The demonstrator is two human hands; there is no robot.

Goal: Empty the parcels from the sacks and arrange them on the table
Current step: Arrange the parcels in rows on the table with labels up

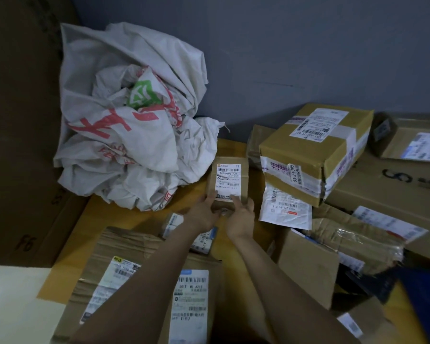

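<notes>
A small brown box [230,178] with a white shipping label lies on the yellow table [124,214], just right of a heap of crumpled white sacks [132,135] with red and green print. My left hand [204,214] grips the box's near left corner, fingers on its top and side. My right hand [241,217] holds the near right corner, fingers lying on the label. Both forearms reach in from the bottom of the view.
A large taped carton [315,155] stands to the right with a white mailer [286,207] under it. More cartons [392,184] lie at far right, labelled boxes [191,301] below my arms, and tall cardboard [18,145] on the left by a grey wall.
</notes>
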